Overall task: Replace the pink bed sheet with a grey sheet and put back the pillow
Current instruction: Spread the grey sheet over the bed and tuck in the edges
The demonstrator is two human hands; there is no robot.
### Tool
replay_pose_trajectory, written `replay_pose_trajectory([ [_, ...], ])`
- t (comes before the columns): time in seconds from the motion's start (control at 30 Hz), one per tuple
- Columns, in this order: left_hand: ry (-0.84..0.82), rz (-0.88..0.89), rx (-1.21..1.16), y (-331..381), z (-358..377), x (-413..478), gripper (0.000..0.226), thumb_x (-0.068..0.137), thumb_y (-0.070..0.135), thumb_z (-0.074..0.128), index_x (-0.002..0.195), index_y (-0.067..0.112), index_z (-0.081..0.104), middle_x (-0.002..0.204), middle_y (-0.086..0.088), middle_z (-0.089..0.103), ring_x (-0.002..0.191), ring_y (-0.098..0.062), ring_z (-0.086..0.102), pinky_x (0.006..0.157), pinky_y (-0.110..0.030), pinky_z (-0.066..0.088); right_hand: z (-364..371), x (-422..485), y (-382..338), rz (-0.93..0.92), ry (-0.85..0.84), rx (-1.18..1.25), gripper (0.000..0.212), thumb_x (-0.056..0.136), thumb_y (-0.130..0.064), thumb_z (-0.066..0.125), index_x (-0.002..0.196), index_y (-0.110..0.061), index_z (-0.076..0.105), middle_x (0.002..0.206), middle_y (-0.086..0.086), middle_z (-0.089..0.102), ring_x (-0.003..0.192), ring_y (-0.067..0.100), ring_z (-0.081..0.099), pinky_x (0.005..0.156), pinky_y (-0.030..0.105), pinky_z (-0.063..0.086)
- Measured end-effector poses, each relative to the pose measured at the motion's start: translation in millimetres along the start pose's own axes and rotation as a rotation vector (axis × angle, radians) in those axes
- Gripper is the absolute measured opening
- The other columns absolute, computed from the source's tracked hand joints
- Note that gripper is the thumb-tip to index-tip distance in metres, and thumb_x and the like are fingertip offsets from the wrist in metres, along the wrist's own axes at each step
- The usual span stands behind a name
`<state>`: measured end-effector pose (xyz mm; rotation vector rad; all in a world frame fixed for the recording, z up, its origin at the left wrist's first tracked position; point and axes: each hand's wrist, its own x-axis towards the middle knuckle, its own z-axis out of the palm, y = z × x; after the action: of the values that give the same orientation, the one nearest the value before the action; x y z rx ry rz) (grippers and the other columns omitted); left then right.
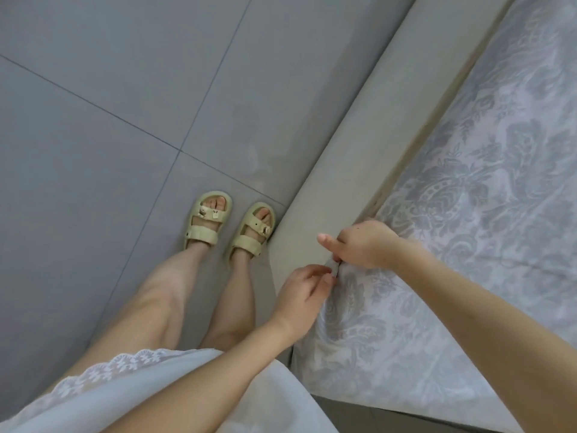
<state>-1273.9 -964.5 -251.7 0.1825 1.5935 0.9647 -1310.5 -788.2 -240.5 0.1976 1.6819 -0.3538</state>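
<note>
A grey sheet (468, 189) with a pale floral pattern covers the mattress on the right. Its edge runs along the padded bed frame (359, 126). My left hand (301, 293) pinches the sheet's edge at the side of the bed. My right hand (363, 242) sits just above it, fingers curled into the sheet's edge at the gap between mattress and frame, thumb sticking out to the left. No pillow and no pink sheet are in view.
Grey tiled floor (109, 104) fills the left half. My feet in pale yellow sandals (231, 226) stand right beside the bed frame. A white lace-edged skirt (134, 392) hangs at the bottom.
</note>
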Motion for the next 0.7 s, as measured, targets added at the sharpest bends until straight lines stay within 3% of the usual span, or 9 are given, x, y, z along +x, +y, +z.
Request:
replay_pose_trajectory([
  [0.07, 0.025, 0.064, 0.209, -7.6, 2.8, -2.1, 0.070, 0.089, 0.051, 0.018, 0.114, 0.008, 0.067, 0.124, 0.000, 0.058, 0.116, -0.016, 0.046, 0.098, -0.017, 0.028, 4.0, 2.6, -7.0, -0.001, -0.062, -0.048, 0.077, 0.097, -0.058, 0.005, 0.113, -0.015, 0.067, 0.117, 0.007, 0.065, 0.112, 0.024, 0.056, 0.100, 0.036, 0.035],
  [0.17, -0.003, 0.027, 0.303, -20.3, 5.0, -4.3, 0.054, 0.100, 0.035, 0.025, 0.106, 0.003, 0.068, 0.118, -0.006, 0.060, 0.107, -0.023, 0.049, 0.093, -0.024, 0.033, 9.6, 14.2, -25.4, 0.071, -0.251, -0.096, 0.076, 0.097, -0.058, 0.005, 0.128, -0.012, 0.056, 0.136, 0.012, 0.052, 0.127, 0.027, 0.046, 0.101, 0.036, 0.032],
  [0.27, -0.012, -0.021, 0.246, -23.5, 5.8, -2.6, 0.048, 0.101, 0.027, 0.028, 0.099, 0.001, 0.068, 0.108, -0.010, 0.063, 0.101, -0.025, 0.051, 0.090, -0.030, 0.038, 20.2, 23.6, -40.3, 0.112, -0.362, -0.155, 0.074, 0.098, -0.057, 0.005, 0.143, -0.008, 0.038, 0.152, 0.011, 0.033, 0.140, 0.026, 0.030, 0.111, 0.038, 0.023],
  [0.37, 0.002, -0.048, 0.164, -22.0, 7.2, -5.1, 0.039, 0.102, 0.020, 0.033, 0.100, 0.001, 0.067, 0.105, -0.009, 0.063, 0.102, -0.023, 0.050, 0.084, -0.022, 0.033, 26.1, 20.1, -47.9, 0.130, -0.405, -0.122, 0.070, 0.100, -0.053, 0.005, 0.145, -0.007, 0.033, 0.154, 0.010, 0.029, 0.141, 0.024, 0.027, 0.111, 0.035, 0.021],
  [0.47, -0.033, -0.091, -0.059, -20.1, 10.2, -17.0, 0.036, 0.103, 0.024, 0.032, 0.115, 0.008, 0.062, 0.111, -0.003, 0.063, 0.105, -0.016, 0.056, 0.087, -0.026, 0.042, 22.8, 15.0, -49.8, 0.191, -0.434, -0.033, 0.071, 0.100, -0.053, 0.005, 0.146, -0.006, 0.032, 0.153, 0.012, 0.029, 0.140, 0.026, 0.028, 0.110, 0.035, 0.023],
  [0.53, -0.152, -0.194, -0.220, -16.1, 19.0, -26.4, 0.040, 0.103, 0.031, 0.027, 0.127, 0.017, 0.055, 0.116, 0.008, 0.059, 0.103, 0.001, 0.052, 0.090, -0.019, 0.040, 21.6, 12.1, -48.0, 0.223, -0.493, 0.067, 0.073, 0.100, -0.054, 0.005, 0.147, -0.004, 0.028, 0.151, 0.014, 0.033, 0.138, 0.027, 0.031, 0.109, 0.034, 0.024],
  [0.6, -0.209, -0.292, -0.412, -12.5, 32.3, -33.0, 0.040, 0.103, 0.032, 0.024, 0.127, 0.025, 0.055, 0.112, 0.016, 0.059, 0.101, 0.008, 0.050, 0.092, -0.017, 0.037, 24.8, 7.7, -45.3, 0.235, -0.495, 0.108, 0.076, 0.098, -0.056, 0.004, 0.144, -0.003, 0.034, 0.140, 0.013, 0.048, 0.130, 0.027, 0.042, 0.104, 0.033, 0.029],
  [0.7, -0.189, -0.419, -0.601, -20.6, 46.6, -38.6, 0.035, 0.103, 0.037, 0.022, 0.115, 0.044, 0.054, 0.110, 0.025, 0.058, 0.109, 0.005, 0.052, 0.095, -0.018, 0.036, 32.8, 5.9, -43.7, 0.197, -0.339, -0.047, 0.075, 0.096, -0.061, 0.004, 0.118, -0.014, 0.058, 0.101, 0.012, 0.064, 0.091, 0.021, 0.059, 0.088, 0.032, 0.037],
])
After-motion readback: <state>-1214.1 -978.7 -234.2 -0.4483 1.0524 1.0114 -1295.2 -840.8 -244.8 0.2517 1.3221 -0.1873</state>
